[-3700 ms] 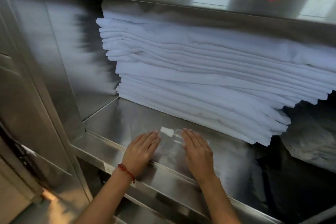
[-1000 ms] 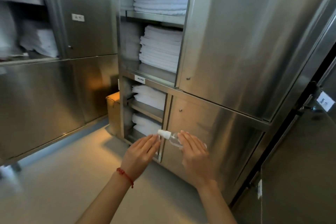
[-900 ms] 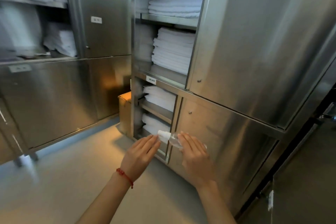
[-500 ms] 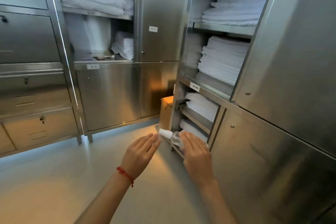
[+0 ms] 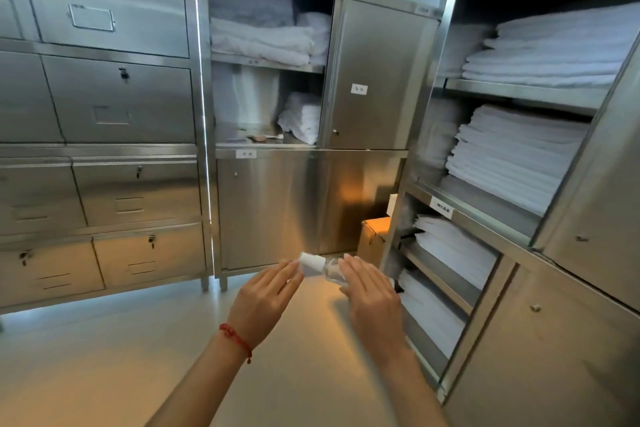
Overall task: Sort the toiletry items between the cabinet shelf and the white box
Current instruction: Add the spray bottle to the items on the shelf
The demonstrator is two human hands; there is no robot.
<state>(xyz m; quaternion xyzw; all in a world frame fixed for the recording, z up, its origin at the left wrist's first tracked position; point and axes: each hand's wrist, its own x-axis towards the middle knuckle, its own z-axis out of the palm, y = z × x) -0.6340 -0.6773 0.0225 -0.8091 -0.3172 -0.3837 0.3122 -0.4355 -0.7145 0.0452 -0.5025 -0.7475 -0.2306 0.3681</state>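
A small clear bottle (image 5: 330,272) with a white cap lies sideways between my two hands, held out in front of me above the floor. My left hand (image 5: 265,298), with a red string at the wrist, touches the cap end with straight fingers. My right hand (image 5: 372,302) covers the bottle's other end, fingers straight too; its thumb is hidden. Ahead, an open steel cabinet shelf (image 5: 263,144) holds a few small items beside folded towels. I see no white box.
Steel cabinets stand on the left, ahead and on the right. The right cabinet's (image 5: 519,229) open shelves hold stacks of white linen. A cardboard box (image 5: 374,236) sits on the floor in the corner. The pale floor (image 5: 104,357) stretches in front of me.
The hands lifted the bottle off the linen shelf and carried it away. My view has swung left from the right cabinet to the middle one; the hands keep the same pose.
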